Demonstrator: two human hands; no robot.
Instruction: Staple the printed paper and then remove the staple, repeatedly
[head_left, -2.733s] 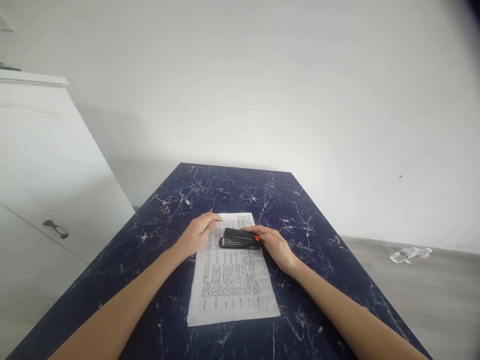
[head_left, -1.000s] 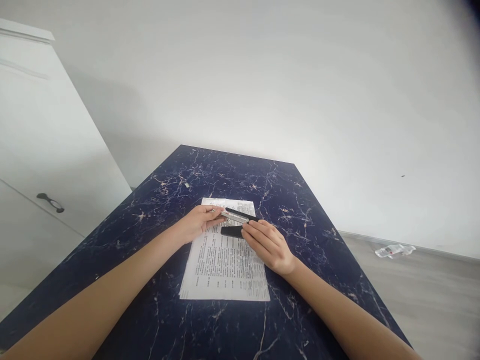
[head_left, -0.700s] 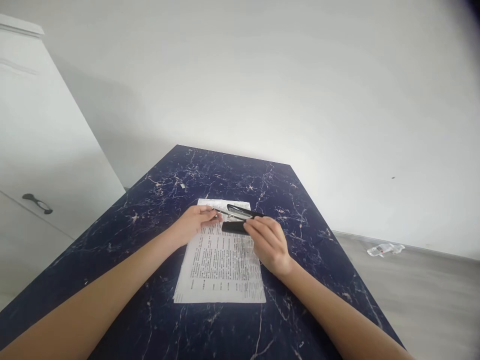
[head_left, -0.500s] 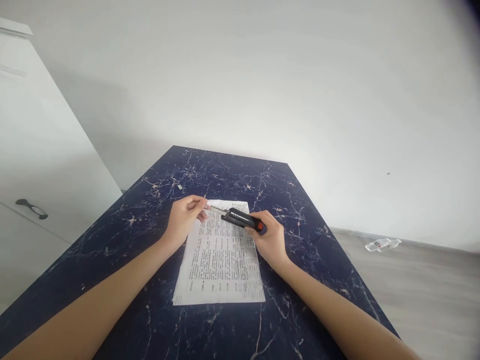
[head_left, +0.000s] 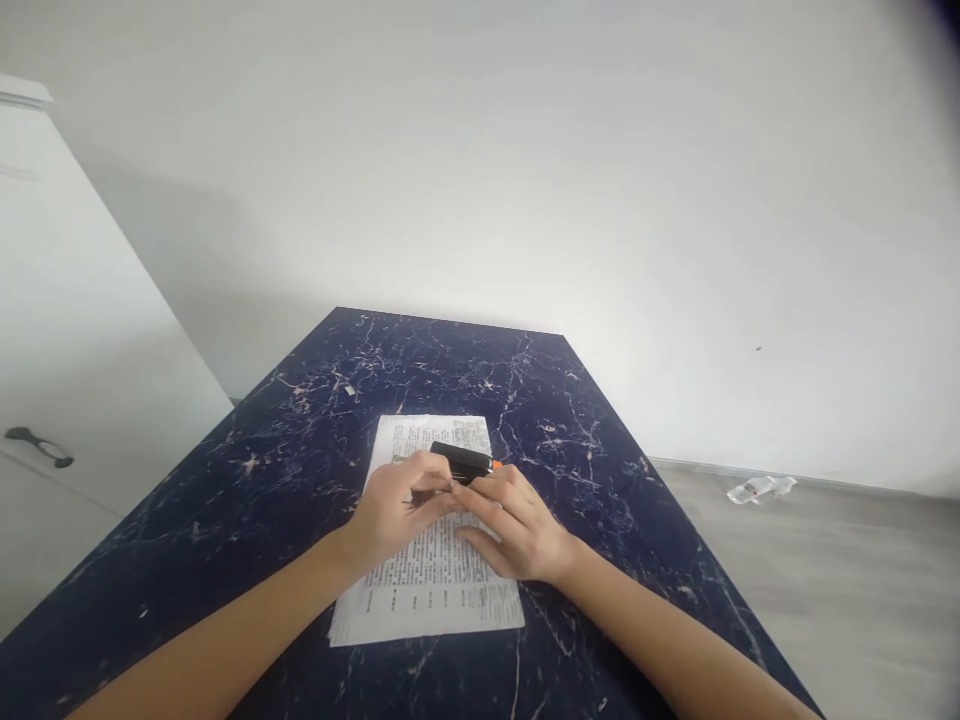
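A black stapler (head_left: 461,460) with an orange-red end sits over the printed sheets (head_left: 427,605), just beyond my fingers. A thin metal-looking piece (head_left: 400,459) shows to its left, partly behind my hand. My left hand (head_left: 397,505) is closed, thumb and index finger pinched in front of the stapler; what they pinch is too small to make out. My right hand (head_left: 514,520) is bent beside the stapler's orange-red end, its fingertips meeting the left ones and its thumb lower, over the paper. The fingers hide the stapler's near side.
The sheets lie on a dark blue marbled table (head_left: 420,360). A small pale scrap (head_left: 350,391) lies on its far left part. A white cabinet (head_left: 90,300) stands at the left, a pale wall behind. Clear plastic packaging (head_left: 760,488) lies on the floor at the right.
Both hands have come nearer to me and together. My right hand has shifted off its grip round the stapler's rear end, and my left fingers have left the protruding metal strip.
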